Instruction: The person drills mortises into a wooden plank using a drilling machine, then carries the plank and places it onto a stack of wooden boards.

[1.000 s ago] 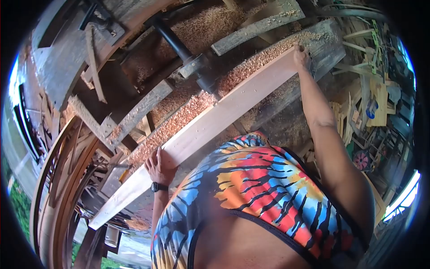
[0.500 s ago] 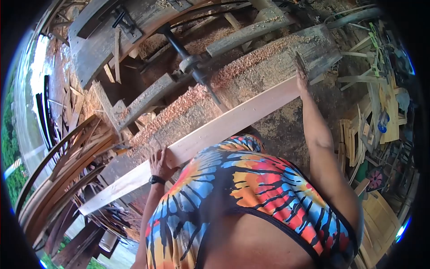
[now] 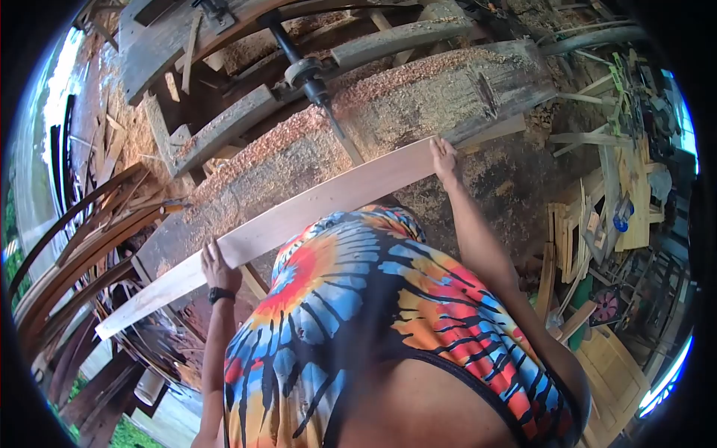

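A long pale board (image 3: pixel 321 200) lies slantwise across the near side of the worktable, close to my body. On its left part rests my left hand (image 3: pixel 220 275), fingers over the edge and a dark watch on the wrist. Toward the board's right part, my right hand (image 3: pixel 446 160) grips its far edge, the thumb side partly hidden. A drill bit (image 3: pixel 341 134) on a dark spindle (image 3: pixel 306 75) points at the board's far edge, its tip close to that edge; contact is unclear.
Wood shavings (image 3: pixel 373 86) cover the worktable (image 3: pixel 515 75). Beams (image 3: pixel 228 127) flank the spindle. Curved wooden strips (image 3: pixel 82 239) are stacked at the left. At the right are scrap wood, a yellowish panel (image 3: pixel 609 373), a blue object (image 3: pixel 623 215) and a small fan-like object (image 3: pixel 605 306).
The board has come away from the spindle toward my body and shifted left. Both hands moved left in view, my right hand now farther from the board's right end. The view has shifted too.
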Available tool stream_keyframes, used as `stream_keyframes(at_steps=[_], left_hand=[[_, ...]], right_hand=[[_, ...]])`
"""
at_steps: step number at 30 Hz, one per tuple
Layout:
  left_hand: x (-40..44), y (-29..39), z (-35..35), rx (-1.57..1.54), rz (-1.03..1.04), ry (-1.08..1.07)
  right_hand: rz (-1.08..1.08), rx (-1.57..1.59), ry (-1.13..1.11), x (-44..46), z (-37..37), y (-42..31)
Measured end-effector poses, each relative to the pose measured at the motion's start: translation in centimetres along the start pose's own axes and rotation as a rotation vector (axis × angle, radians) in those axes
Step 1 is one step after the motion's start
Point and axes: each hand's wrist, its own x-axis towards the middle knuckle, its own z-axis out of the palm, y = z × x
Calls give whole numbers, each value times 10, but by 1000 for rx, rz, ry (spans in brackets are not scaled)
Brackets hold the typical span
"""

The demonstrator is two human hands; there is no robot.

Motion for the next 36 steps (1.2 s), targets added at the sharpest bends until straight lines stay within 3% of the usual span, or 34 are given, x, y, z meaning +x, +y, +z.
stream_keyframes(at_steps=[3,6,7,9,11,12,14,16,19,21,24,26,27,28,29,31,33,36], left_hand=[[-1,57,-6,-140,-263,-36],[-2,74,27,-205,-418,-26],[-2,92,21,-204,-482,-74],[-9,121,24,-197,-397,7],[-14,150,34,-330,-128,140],[-8,170,38,-551,36,233],[1,232,12,-873,284,-35],[14,268,19,-965,296,-159],[18,295,15,-823,422,-128],[7,292,31,-472,335,46],[-30,228,55,-364,66,147],[-67,177,72,-284,-393,235],[-86,156,38,-384,-602,331],[-102,137,-3,-622,-968,76],[-121,113,33,-603,-1349,66],[-170,93,12,-648,-1374,-27],[-196,107,17,-514,-1288,138],[-204,142,19,-557,-992,-95]], right_hand=[[45,-21,-84,-34,2,-36],[-236,-118,-40,-59,17,-33],[-206,-176,-64,-72,14,-45],[-175,-171,-64,-89,14,-59],[-169,-43,-26,-85,22,-43],[-184,-27,7,-87,23,-32],[-252,20,51,-79,31,-31],[-236,-18,-39,-78,20,-32],[-223,-72,-162,-69,5,-34],[-201,-1,-424,-59,-14,-35],[-284,57,-462,-42,-7,-14],[-343,191,-554,-21,3,11],[-391,174,-571,-26,-3,-1],[-434,155,-579,-28,-12,-7],[-477,65,-556,-19,-5,2],[-533,-39,-492,1,10,30],[-547,18,-463,6,22,39],[-495,47,-479,10,34,43]])
